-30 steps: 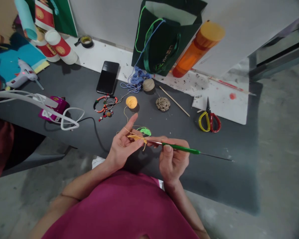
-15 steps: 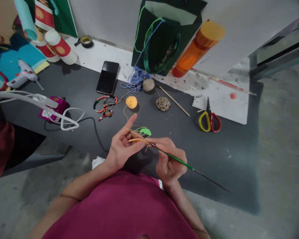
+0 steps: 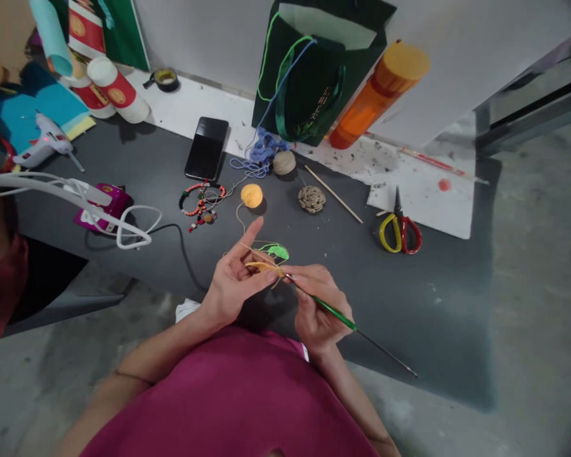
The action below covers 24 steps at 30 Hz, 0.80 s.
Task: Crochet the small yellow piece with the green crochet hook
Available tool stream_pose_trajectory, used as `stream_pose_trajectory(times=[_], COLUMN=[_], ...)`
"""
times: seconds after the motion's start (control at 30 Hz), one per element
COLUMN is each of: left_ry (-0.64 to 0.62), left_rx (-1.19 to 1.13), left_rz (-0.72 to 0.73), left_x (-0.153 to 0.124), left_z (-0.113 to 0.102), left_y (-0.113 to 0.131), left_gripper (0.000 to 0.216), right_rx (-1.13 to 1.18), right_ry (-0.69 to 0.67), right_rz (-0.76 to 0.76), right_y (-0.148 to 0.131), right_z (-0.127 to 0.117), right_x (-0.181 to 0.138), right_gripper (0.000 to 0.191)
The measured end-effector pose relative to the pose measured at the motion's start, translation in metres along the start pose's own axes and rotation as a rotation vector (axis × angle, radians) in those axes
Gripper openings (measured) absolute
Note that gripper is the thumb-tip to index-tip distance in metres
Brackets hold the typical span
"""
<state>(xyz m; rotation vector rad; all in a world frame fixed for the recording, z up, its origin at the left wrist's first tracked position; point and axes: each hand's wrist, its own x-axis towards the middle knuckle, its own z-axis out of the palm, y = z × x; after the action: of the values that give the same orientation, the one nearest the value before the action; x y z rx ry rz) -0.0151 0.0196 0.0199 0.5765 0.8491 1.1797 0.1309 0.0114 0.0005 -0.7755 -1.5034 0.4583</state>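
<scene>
My left hand point(image 3: 231, 279) pinches a small piece of yellow crochet point(image 3: 259, 265), its index finger raised with yellow yarn running over it. In my right hand point(image 3: 323, 308) is a crochet hook point(image 3: 335, 312) with a green grip, held like a pen; its tip meets the yellow piece by my left fingertips. The hook's long metal end points down to the right. Beyond my left hand lies a yellow yarn ball point(image 3: 252, 196), its strand leading toward my fingers. A bright green crochet piece point(image 3: 278, 252) rests on the table just behind the work.
Farther back are a phone point(image 3: 207, 148), a beaded bracelet point(image 3: 202, 200), blue yarn point(image 3: 264, 149), a beige coil point(image 3: 311, 199) and a thin stick point(image 3: 333, 193). Scissors point(image 3: 400, 230) lie right. A dark paper bag point(image 3: 309, 76) stands behind. Left are a power strip point(image 3: 105, 206), glue gun point(image 3: 47, 141) and another person's arm.
The hook has shifted slightly, its far end swinging left and down. My right hand moved a little left with it. My left hand keeps nearly the same place.
</scene>
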Motion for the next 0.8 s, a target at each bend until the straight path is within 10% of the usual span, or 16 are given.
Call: stream_pose_trajectory(times=[0.27, 0.53, 0.8], left_ry=[-0.005, -0.035, -0.006], left_rx=[-0.023, -0.208, -0.146], left_rz=[-0.025, -0.270, -0.231], left_x=[-0.001, 0.001, 0.002], left_z=[0.001, 0.004, 0.006], left_y=[-0.001, 0.004, 0.007], left_gripper=[0.093, 0.105, 0.113], right_rx=[-0.241, 0.071, -0.084], right_ry=[-0.094, 0.084, 0.191], right_rz=[-0.046, 0.300, 0.408], right_y=[0.000, -0.002, -0.003], right_z=[-0.003, 0.006, -0.002], right_x=[0.001, -0.007, -0.014], right_gripper=[0.038, 0.022, 0.009])
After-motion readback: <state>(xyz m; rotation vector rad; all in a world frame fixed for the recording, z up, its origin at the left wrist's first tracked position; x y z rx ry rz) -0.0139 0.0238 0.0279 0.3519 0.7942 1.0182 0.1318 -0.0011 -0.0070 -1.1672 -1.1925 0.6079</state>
